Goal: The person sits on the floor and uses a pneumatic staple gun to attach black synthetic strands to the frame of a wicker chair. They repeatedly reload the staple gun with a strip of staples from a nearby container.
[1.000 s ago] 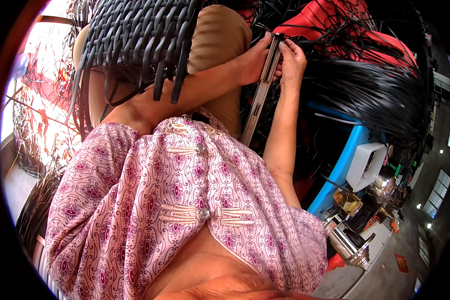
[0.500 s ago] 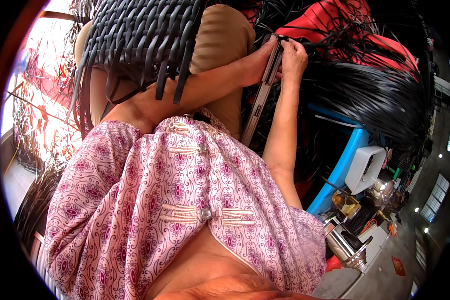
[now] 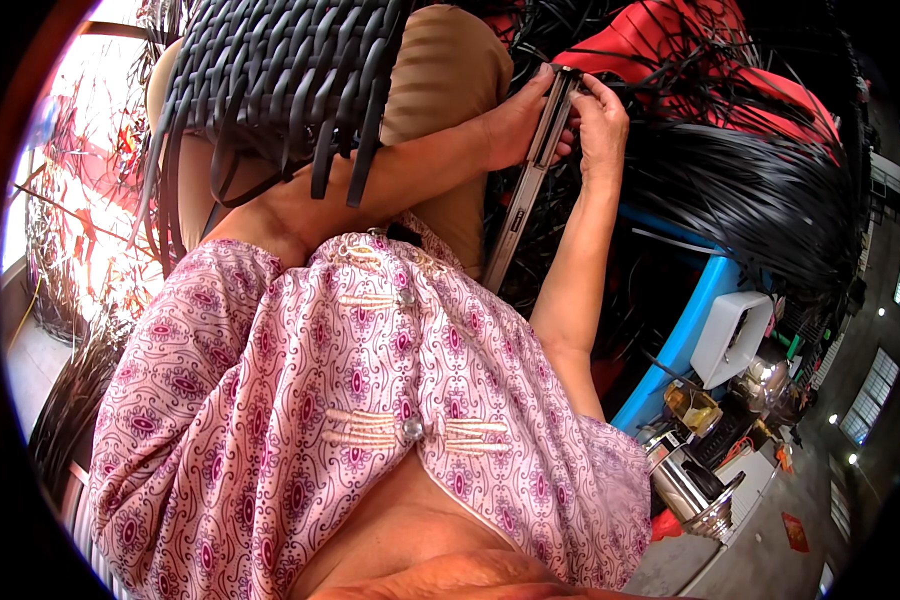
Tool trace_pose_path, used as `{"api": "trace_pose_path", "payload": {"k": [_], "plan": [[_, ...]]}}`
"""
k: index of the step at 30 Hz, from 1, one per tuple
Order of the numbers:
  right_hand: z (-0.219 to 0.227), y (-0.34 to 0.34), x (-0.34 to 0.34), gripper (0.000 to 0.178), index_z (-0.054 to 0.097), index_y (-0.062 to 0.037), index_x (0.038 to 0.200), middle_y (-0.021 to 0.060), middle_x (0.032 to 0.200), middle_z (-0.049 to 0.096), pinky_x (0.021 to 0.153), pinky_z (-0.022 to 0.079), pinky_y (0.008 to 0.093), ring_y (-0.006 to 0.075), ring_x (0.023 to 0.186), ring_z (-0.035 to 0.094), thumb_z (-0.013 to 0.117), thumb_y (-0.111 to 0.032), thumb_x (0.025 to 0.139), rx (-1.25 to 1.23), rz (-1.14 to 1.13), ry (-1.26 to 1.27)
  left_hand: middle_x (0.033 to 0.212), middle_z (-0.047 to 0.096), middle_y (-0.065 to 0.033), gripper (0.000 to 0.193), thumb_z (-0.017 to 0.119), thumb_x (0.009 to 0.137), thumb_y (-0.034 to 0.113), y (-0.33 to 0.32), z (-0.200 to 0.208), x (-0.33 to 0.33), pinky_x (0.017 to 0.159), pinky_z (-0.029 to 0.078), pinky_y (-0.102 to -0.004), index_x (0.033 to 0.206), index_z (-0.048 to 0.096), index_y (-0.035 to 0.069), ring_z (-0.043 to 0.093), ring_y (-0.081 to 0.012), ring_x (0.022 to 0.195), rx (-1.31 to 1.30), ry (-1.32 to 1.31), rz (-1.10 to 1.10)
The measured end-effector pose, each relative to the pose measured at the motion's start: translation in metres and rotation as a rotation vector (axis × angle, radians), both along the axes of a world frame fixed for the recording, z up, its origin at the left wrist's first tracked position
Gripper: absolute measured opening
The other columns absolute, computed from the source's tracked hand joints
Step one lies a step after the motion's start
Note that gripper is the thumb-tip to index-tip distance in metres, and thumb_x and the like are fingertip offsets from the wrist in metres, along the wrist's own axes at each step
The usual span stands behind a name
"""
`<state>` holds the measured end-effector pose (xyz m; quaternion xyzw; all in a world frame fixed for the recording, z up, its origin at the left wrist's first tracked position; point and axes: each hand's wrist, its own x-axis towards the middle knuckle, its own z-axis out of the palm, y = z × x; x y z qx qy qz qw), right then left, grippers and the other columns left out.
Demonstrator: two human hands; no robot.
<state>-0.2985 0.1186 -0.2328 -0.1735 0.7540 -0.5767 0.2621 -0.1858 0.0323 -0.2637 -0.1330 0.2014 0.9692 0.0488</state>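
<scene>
A long, narrow silver metal tool [image 3: 522,205] with a slotted rail slants down toward my lap. My left hand [image 3: 513,130] is closed around its upper part. Its thumb lies along the near side, and fingertips show past the other side. To the right of the tool's top end is my right hand [image 3: 603,128], its fingers bent and their tips close against the tool's edge. Whatever lies between those fingertips is too small to make out. On my left thigh rests a dark grey woven strip piece [image 3: 280,70], its loose strip ends hanging toward me.
A thick bundle of black strips [image 3: 740,195] lies to the right over a blue container [image 3: 685,335]. Red material [image 3: 640,40] sits behind it under tangled strips. Lower right stand a white plastic bin [image 3: 727,340] and a shiny metal pot [image 3: 685,470]. More strips cover the left floor.
My right hand has shifted slightly right and down, its fingers loosening from over the tool's top end, which shows more now. The left hand and the woven piece stay nearly in place.
</scene>
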Motion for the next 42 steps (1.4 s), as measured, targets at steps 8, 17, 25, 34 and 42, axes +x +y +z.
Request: {"api": "trace_pose_path", "payload": {"k": [8,17,25,34,42], "plan": [[-0.006,-0.004,0.011,0.050,0.058,-0.0015,0.124,0.0134,0.096,0.070,0.075,0.053,0.0325,0.0220,0.082,0.067,0.063,-0.009,0.075,0.366,0.046,0.629,0.100,0.063,-0.0019,0.067,0.033,0.090,0.075,0.006,-0.001,-0.005,0.073,0.049,-0.0337,0.117,0.057,0.019,0.060,-0.0162,0.086,0.005,0.013,0.054],[0.018,-0.013,0.027,0.048,0.058,-0.0034,0.122,0.0220,0.098,0.069,0.085,0.050,0.0441,0.0390,0.092,0.066,0.065,-0.018,0.076,0.495,0.056,0.744,0.123,0.058,-0.0024,0.068,0.034,0.091,0.073,0.007,-0.003,-0.003,0.093,0.044,-0.0382,0.128,0.051,0.019,0.054,-0.0179,0.110,-0.018,0.030,0.021],[0.020,-0.013,0.026,0.050,0.057,-0.0042,0.123,0.0226,0.099,0.068,0.084,0.050,0.0447,0.0400,0.092,0.065,0.065,-0.017,0.076,0.515,0.082,0.767,0.104,0.062,0.0001,0.070,0.032,0.088,0.079,0.009,0.000,-0.004,0.072,0.047,-0.0338,0.120,0.056,0.022,0.057,-0.0155,0.088,-0.041,0.061,0.065],[0.008,-0.006,0.024,0.045,0.056,-0.0017,0.123,0.0212,0.095,0.069,0.081,0.052,0.0424,0.0368,0.088,0.067,0.060,-0.011,0.080,0.375,0.097,0.849,0.097,0.063,0.0006,0.077,0.022,0.087,0.081,0.003,0.004,-0.002,0.066,0.046,-0.0327,0.120,0.057,0.021,0.057,-0.0160,0.080,-0.006,0.039,-0.002],[0.017,-0.002,0.026,0.043,0.052,0.0029,0.129,0.0228,0.117,0.064,0.093,0.047,0.0385,0.0319,0.108,0.063,0.053,-0.010,0.088,0.213,0.028,0.303,0.093,0.061,-0.0006,0.084,0.025,0.083,0.084,0.002,0.004,0.000,0.067,0.049,-0.0319,0.113,0.059,0.014,0.059,-0.0151,0.079,0.013,0.035,0.000]]}}
